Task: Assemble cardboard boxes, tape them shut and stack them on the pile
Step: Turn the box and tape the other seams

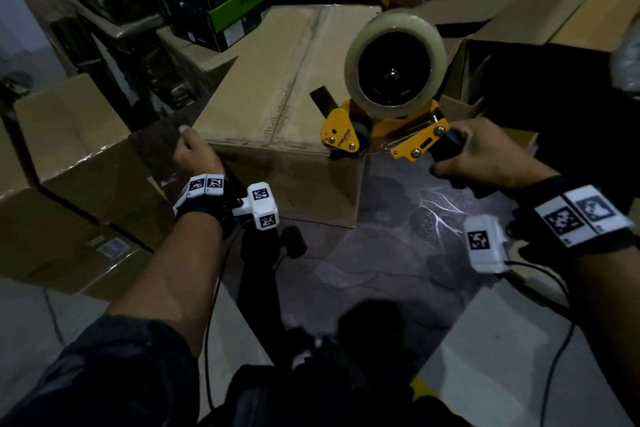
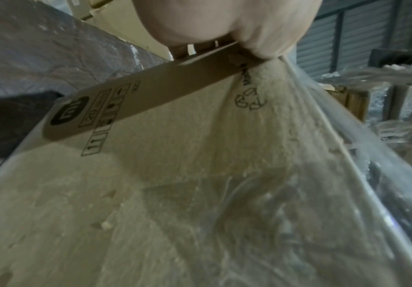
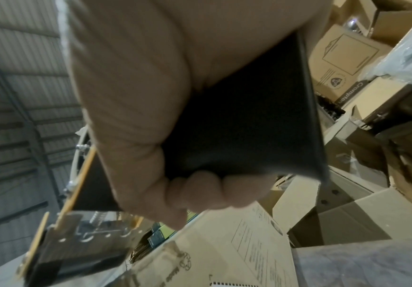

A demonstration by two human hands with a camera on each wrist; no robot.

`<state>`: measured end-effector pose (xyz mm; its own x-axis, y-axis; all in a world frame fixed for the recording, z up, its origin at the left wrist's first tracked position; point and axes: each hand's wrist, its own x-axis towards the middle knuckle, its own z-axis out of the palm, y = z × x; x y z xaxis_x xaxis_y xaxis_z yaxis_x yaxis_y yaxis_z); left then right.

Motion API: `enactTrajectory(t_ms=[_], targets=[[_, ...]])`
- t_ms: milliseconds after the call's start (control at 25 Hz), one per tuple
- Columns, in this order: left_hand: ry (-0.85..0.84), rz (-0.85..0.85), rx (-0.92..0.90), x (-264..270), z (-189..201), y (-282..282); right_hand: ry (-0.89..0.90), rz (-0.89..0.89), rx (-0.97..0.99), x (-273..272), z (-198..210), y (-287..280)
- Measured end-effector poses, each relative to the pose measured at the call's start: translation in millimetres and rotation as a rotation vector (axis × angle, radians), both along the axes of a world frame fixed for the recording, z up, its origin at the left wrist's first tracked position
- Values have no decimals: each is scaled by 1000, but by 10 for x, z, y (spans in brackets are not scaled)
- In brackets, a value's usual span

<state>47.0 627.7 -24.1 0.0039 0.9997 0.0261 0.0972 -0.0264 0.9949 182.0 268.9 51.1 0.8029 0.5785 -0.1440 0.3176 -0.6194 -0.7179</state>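
A: What's hard to read here?

B: Plenty, since the room is dim. The left hand (image 1: 194, 154) sits at the near left corner of the closed cardboard box (image 1: 277, 97). The head view shows only its back, with the thumb pointing up along the edge. The left wrist view is clearer: the palm (image 2: 227, 21) presses on the box edge and a few fingers curl over it, though most are cut off by the frame.

A: And the other one?

B: The right hand (image 1: 485, 152) is wrapped tight round the black handle of the yellow tape dispenser (image 1: 384, 125). Its front end rests at the box's near right corner, with the clear tape roll (image 1: 394, 61) standing above. (The blade end is only a blur in the right wrist view.)

A: Any room around the box?

B: It stands on the floor (image 1: 415, 253), with bare floor on its near and right sides. On the left an open carton (image 1: 79, 149) crowds close. Behind are more cartons and green-and-black boxes (image 1: 235, 7), cut off at the top.
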Motion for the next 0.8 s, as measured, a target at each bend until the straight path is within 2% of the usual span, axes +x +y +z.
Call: enactTrajectory(t_ms=[160, 360, 480, 640, 800], targets=[[48, 1, 13, -14, -5, 25, -3, -13, 21, 14, -17, -17], [17, 10, -3, 28, -7, 54, -36, -116, 14, 27, 48, -375], [57, 26, -27, 28, -35, 42, -43, -112, 16, -12, 14, -475], [23, -6, -6, 27, -22, 51, -46, -121, -18, 12, -117, -477], [-1, 14, 16, 49, -59, 58, 24, -129, 13, 17, -408, -426]])
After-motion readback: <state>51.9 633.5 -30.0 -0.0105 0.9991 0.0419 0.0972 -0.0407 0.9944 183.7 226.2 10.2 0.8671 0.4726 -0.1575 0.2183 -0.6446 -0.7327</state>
